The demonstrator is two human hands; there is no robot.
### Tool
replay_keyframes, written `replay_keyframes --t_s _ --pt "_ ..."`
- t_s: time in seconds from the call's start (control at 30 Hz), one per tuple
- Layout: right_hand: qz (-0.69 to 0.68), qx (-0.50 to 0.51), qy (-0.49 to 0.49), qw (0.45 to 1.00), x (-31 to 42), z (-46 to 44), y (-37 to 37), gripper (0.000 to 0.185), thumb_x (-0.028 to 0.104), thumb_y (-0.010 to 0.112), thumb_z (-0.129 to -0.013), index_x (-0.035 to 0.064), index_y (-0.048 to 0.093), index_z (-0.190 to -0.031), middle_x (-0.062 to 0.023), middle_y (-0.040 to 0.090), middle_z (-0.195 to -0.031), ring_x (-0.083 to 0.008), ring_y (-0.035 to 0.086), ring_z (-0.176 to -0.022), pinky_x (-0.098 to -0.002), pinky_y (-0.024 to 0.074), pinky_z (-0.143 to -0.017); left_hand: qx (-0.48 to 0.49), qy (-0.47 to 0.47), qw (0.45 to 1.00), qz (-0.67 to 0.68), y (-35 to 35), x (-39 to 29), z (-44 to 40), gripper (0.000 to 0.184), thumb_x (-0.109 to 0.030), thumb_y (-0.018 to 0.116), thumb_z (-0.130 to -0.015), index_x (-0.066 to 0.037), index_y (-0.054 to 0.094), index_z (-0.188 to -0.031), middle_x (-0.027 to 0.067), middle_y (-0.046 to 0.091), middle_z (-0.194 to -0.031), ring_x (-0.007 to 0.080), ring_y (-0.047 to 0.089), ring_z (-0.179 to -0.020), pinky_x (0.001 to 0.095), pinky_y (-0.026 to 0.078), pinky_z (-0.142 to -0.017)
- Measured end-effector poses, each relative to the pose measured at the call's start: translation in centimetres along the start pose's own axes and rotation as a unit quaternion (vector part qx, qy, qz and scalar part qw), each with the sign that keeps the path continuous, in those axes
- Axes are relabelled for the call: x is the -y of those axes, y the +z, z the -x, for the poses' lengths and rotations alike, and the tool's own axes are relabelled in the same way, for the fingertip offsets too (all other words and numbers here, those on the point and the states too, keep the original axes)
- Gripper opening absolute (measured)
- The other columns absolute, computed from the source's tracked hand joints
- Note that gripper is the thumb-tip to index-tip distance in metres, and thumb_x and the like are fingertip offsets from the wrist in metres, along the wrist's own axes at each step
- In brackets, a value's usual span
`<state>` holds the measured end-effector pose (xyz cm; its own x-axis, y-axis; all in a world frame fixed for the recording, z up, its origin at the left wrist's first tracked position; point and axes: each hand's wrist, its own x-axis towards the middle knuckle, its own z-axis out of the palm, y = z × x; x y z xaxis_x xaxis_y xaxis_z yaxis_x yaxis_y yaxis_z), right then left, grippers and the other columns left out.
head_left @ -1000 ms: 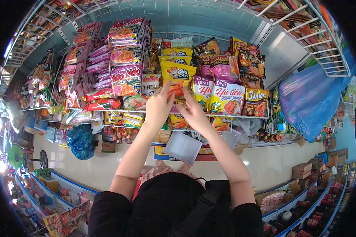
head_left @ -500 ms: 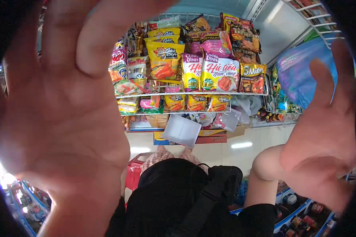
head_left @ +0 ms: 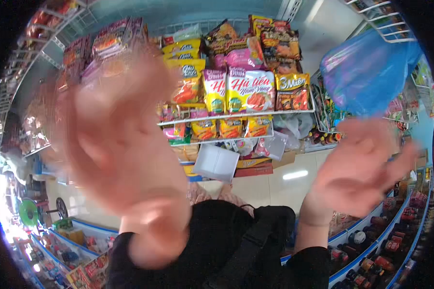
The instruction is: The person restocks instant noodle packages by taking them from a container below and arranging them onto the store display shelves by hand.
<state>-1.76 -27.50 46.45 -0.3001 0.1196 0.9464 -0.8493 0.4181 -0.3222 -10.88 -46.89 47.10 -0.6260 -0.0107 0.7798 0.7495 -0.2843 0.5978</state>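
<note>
At 11 o'clock from the centre of the view, 1 yellow packet on the wire rack, printed front outward, long axis close to upright, top end toward 12 o'clock. Beside it at 1 o'clock, 1 white packet, likewise upright and facing out; farther along at 2 o'clock, 1 brown-and-gold packet.

Toward 9 o'clock, left hand large and close to the lens, smeared by blur, across the yellow packet's left side; hard to tell how far open, with nothing visible in its hold. At 3 o'clock, right hand raised and loosely open, palm toward the lens, fingers blurred, apparently empty, well apart from the rack.

Between 10 and 11 o'clock, purple packets partly lost behind the left hand. Outer edges of the view cut to black.

Just below centre at 6 o'clock, white tray, tilted, pale inside. Above it, on a lower tier, 3 small yellow packets in a row. At 2 o'clock, blue plastic bag, contents unclear. At 4 o'clock, blue-edged shelves with dark-coloured jars.
</note>
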Motion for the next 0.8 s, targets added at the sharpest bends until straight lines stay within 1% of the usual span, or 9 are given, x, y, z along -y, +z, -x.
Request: replay_keyframes --t_s 0.03,0.1,0.17,0.4,0.43,0.5,0.53,0.63,0.8 --pt "0.1 -0.109 0.062 0.987 0.1 3.3 0.1 0.055 0.045 0.05 -0.086 -0.0003 0.043 -0.115 -0.0175 0.061 -0.093 -0.0302 0.059 -0.077 -0.0409 0.0468 -0.071 0.077 0.056 0.995 0.028 -1.2 2.7 2.2 0.062 -0.039 0.06 -0.077 -0.005 0.035 -0.123 0.0182 0.044 -0.121 0.0331 0.046 -0.105 0.0422 0.037 -0.092" --pt "0.175 -0.023 0.025 0.984 -2.9 11.3 -2.5 0.024 0.02 0.038 -0.087 0.0032 0.054 -0.08 -0.0152 0.061 -0.086 -0.0297 0.058 -0.075 -0.0429 0.0464 -0.064 0.217 0.069 0.972 -0.061 -1.2 6.6 7.6 0.038 -0.01 0.061 -0.076 -0.006 0.045 -0.11 0.016 0.053 -0.106 0.0295 0.056 -0.089 0.039 0.046 -0.078" --pt "0.251 0.095 0.184 0.945 -4.3 17.8 -3.5 0.015 0.002 0.045 -0.082 -0.0016 0.058 -0.087 -0.0137 0.061 -0.087 -0.0272 0.06 -0.077 -0.0382 0.0487 -0.069 0.221 -0.056 0.972 -0.057 1.5 11.4 15.2 0.022 0.002 0.057 -0.074 -0.004 0.057 -0.095 0.0124 0.059 -0.097 0.0282 0.055 -0.09 0.037 0.044 -0.078" --pt "0.254 0.099 0.558 0.784 -18.6 35.3 -9.3 0.021 0.003 0.053 -0.079 0.0013 0.056 -0.099 -0.0177 0.058 -0.084 -0.0309 0.058 -0.065 -0.0381 0.0445 -0.058 0.357 -0.321 0.864 -0.152 5.0 28.0 30.7 0.031 -0.008 0.055 -0.078 -0.003 0.053 -0.108 0.0213 0.06 -0.093 0.0384 0.058 -0.088 0.0424 0.048 -0.075" --pt "0.295 0.087 0.551 0.775 -20.3 35.8 -9.9 0.026 0.01 0.053 -0.08 0.001 0.055 -0.104 -0.0198 0.058 -0.086 -0.0328 0.06 -0.07 -0.0401 0.0447 -0.06 0.432 -0.425 0.768 -0.204 6.0 30.0 30.7 0.04 -0.017 0.057 -0.079 -0.002 0.05 -0.115 0.0208 0.056 -0.108 0.036 0.05 -0.106 0.0426 0.041 -0.088" --pt "0.279 0.06 0.608 0.741 -23.9 37.5 -10.9 0.026 0.013 0.053 -0.081 -0.0004 0.055 -0.103 -0.0213 0.059 -0.087 -0.0332 0.06 -0.074 -0.0401 0.0447 -0.061 0.468 -0.408 0.738 -0.265 7.8 33.3 31.7 0.057 -0.024 0.058 -0.079 0.002 0.038 -0.126 0.0256 0.047 -0.12 0.0397 0.045 -0.113 0.0433 0.039 -0.094" --pt "0.264 0.034 0.662 0.701 -25.6 39.0 -11.4 0.027 0.015 0.052 -0.082 -0.0017 0.054 -0.103 -0.0228 0.059 -0.089 -0.0336 0.061 -0.077 -0.0402 0.0447 -0.063 0.442 -0.376 0.766 -0.276 8.8 34.6 32.4 0.067 -0.029 0.058 -0.079 0.004 0.029 -0.131 0.0285 0.038 -0.129 0.0406 0.04 -0.118 0.0424 0.036 -0.098" --pt "0.22 -0.054 0.611 0.759 -27.2 40.1 -10.3 0.027 0.013 0.056 -0.08 -0.0026 0.048 -0.101 -0.0135 0.055 -0.08 -0.024 0.055 -0.073 -0.0354 0.0426 -0.064 0.423 -0.439 0.73 -0.309 10.9 37.7 33.8 0.075 -0.033 0.061 -0.077 0.004 0.026 -0.132 0.0288 0.034 -0.132 0.0379 0.039 -0.12 0.0407 0.036 -0.097" --pt "0.211 0.001 0.656 0.724 -27.1 39.6 -10.1 0.041 0.007 0.065 -0.074 0.0023 0.045 -0.109 -0.0043 0.051 -0.083 -0.0152 0.05 -0.077 -0.0308 0.0419 -0.069 0.357 -0.447 0.802 -0.17 10.9 37.3 32.5 0.062 -0.042 0.068 -0.07 0.0 0.053 -0.112 0.0214 0.055 -0.112 0.0335 0.054 -0.104 0.0405 0.044 -0.087"
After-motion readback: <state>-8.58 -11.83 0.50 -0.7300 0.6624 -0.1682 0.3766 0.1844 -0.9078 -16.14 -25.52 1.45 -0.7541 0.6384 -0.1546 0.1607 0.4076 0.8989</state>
